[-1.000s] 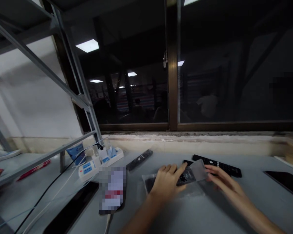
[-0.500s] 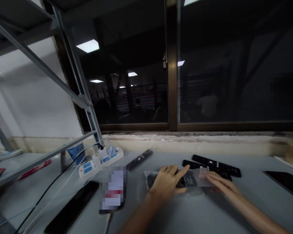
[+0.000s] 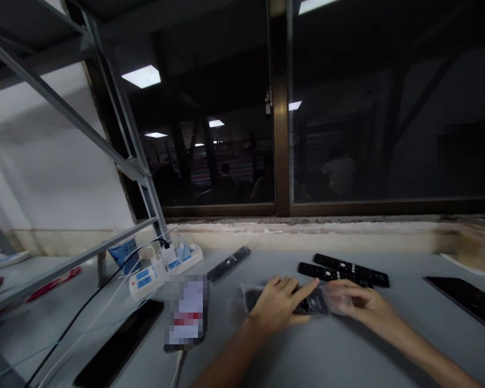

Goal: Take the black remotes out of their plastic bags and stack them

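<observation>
A black remote in a clear plastic bag [image 3: 312,303] lies on the grey table [image 3: 331,350]. My left hand [image 3: 278,305] rests flat on the bag's left part, fingers stretched out over the remote. My right hand [image 3: 358,305] is at the bag's right end, with its fingers curled on the loose plastic flap. Just behind my hands lie two more black remotes [image 3: 343,269] side by side, and a third black remote [image 3: 228,263] lies further left.
A white power strip [image 3: 161,267] with plugs and cables sits at the left by a metal shelf frame [image 3: 105,140]. Phones lie on the table: one blurred [image 3: 185,312], a dark one [image 3: 121,350] beside it, another at the right [image 3: 464,296]. A dark window stands behind.
The bag's right flap, lifted a second ago, now lies flat on the table under my right hand. My left hand stayed on the bagged remote.
</observation>
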`<move>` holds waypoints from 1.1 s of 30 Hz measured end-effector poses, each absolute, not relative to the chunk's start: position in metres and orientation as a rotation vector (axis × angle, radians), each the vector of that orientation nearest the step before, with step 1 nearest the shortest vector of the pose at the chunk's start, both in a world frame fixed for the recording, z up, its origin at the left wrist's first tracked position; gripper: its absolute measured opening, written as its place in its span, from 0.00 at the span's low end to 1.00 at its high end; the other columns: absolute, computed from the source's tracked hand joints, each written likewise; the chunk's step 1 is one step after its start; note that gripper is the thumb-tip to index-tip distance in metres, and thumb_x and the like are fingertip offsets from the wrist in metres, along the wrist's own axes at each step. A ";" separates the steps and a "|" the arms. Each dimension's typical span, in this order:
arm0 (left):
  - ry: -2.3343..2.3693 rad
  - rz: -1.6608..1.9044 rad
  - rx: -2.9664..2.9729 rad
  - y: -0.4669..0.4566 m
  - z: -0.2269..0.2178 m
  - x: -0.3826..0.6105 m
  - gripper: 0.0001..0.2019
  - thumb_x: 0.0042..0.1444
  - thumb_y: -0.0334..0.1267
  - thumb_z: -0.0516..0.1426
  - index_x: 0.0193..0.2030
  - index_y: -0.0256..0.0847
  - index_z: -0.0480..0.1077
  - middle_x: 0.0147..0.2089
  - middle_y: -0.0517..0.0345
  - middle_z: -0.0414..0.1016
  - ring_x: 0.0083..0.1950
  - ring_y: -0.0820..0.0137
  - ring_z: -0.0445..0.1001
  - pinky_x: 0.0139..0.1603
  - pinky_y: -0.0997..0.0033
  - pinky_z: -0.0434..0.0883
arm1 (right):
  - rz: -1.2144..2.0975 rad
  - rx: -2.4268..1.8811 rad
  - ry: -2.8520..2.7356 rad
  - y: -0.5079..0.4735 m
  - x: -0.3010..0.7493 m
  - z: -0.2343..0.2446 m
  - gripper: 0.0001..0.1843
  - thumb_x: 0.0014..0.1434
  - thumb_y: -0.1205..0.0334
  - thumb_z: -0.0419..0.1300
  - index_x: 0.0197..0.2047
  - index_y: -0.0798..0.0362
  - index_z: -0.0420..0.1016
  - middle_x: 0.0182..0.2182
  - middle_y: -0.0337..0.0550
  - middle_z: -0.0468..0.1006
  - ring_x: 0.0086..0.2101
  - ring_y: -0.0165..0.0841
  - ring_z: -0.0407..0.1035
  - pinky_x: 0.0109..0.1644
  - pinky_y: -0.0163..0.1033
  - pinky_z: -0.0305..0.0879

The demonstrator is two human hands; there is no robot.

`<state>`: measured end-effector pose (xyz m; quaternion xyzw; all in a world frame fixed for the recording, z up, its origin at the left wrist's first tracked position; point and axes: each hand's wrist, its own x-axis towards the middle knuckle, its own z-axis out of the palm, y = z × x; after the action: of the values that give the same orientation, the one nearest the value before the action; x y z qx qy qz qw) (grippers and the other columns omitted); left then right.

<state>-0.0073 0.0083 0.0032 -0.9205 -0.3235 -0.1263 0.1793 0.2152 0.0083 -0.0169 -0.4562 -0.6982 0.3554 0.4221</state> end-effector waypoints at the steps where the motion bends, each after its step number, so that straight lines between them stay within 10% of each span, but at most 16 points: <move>1: -0.900 -0.364 -2.601 0.008 0.002 -0.007 0.36 0.54 0.53 0.52 0.64 0.43 0.43 0.43 0.54 0.67 0.42 0.66 0.67 0.42 0.66 0.65 | 0.877 -1.142 -1.743 0.009 0.216 -0.018 0.18 0.44 0.44 0.61 0.31 0.48 0.81 0.42 0.50 0.76 0.42 0.42 0.70 0.46 0.45 0.66; 15: -0.869 -0.384 -2.593 0.005 0.006 -0.005 0.38 0.50 0.51 0.57 0.64 0.47 0.43 0.43 0.56 0.68 0.42 0.66 0.68 0.44 0.67 0.64 | 0.864 -1.046 -1.818 -0.008 0.200 -0.002 0.16 0.49 0.47 0.59 0.32 0.48 0.80 0.41 0.48 0.76 0.43 0.39 0.69 0.47 0.44 0.65; 22: -1.019 -0.471 -2.607 0.019 0.014 -0.022 0.30 0.53 0.48 0.55 0.60 0.44 0.52 0.44 0.55 0.68 0.45 0.65 0.68 0.46 0.66 0.65 | 0.761 -1.188 -1.429 0.001 0.213 0.003 0.18 0.42 0.45 0.62 0.26 0.52 0.78 0.43 0.48 0.74 0.35 0.38 0.69 0.23 0.34 0.64; 33: -1.378 -0.732 -2.471 0.019 0.030 -0.037 0.15 0.56 0.50 0.49 0.41 0.41 0.65 0.39 0.56 0.70 0.42 0.65 0.69 0.47 0.64 0.64 | 0.612 -0.981 -0.751 0.006 0.246 0.021 0.11 0.51 0.53 0.53 0.37 0.47 0.57 0.26 0.37 0.78 0.11 0.26 0.59 0.12 0.32 0.53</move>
<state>-0.0366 0.0194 0.0297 -0.8404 -0.4689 -0.2489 0.1095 0.2456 0.0060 0.0212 -0.4524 -0.3466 0.2821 0.7718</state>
